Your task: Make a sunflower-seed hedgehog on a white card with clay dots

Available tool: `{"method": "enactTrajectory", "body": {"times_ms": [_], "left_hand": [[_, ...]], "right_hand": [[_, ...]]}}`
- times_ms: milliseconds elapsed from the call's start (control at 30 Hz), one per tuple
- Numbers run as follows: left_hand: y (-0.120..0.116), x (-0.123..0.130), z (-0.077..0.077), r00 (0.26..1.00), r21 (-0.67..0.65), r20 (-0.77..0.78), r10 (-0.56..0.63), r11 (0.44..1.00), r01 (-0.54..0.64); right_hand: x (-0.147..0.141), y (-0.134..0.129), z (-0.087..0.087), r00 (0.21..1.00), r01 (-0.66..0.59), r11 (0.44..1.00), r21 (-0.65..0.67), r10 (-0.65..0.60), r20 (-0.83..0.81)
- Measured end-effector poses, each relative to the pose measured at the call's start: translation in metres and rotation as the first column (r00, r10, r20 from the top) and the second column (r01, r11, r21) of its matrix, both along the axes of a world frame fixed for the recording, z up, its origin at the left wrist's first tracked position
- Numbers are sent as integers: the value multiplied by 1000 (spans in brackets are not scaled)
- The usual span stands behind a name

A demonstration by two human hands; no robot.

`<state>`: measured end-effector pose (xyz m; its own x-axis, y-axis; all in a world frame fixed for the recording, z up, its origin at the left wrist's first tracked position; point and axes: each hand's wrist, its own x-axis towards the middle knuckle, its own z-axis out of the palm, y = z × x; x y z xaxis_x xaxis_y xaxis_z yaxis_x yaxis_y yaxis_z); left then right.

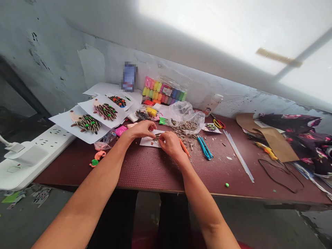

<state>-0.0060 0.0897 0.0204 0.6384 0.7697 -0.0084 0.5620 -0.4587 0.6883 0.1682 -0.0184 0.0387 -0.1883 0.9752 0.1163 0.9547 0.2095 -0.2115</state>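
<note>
A small white card (pixel 147 142) lies on the brown table, with brown shapes and striped sunflower seeds (pixel 157 137) on it, partly hidden by my hands. My left hand (pixel 143 130) arches over the card's left and far side, thumb and fingers bent but apart. My right hand (pixel 171 144) is at the card's right side, thumb and fingertips pinched together close to the seeds; what is between them is too small to make out. Beside it lies an orange pencil-like stick (pixel 184 148). Loose sunflower seeds (pixel 185 128) spill from a clear plastic bag (pixel 190 116) just beyond.
Finished-looking seed hedgehogs on paper (pixel 89 123) lie left, near a white power strip (pixel 28 162). Coloured clay packs (pixel 164 90) stand at the wall. To the right are a blue utility knife (pixel 204 148), scissors (pixel 218 122), glue sticks (pixel 238 155) and a yellow glue gun (pixel 269 152).
</note>
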Motion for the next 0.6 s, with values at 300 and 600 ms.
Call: {"method": "enactTrajectory", "body": {"times_ms": [300, 600], "left_hand": [[1, 0, -1, 1000, 0, 0, 1, 1000, -1], [0, 1, 0, 1000, 19, -8, 6, 1000, -6]], "right_hand": [[-1, 0, 0, 1000, -9, 1000, 5, 9, -27], [0, 0, 0, 999, -13, 1000, 10, 14, -30]]}}
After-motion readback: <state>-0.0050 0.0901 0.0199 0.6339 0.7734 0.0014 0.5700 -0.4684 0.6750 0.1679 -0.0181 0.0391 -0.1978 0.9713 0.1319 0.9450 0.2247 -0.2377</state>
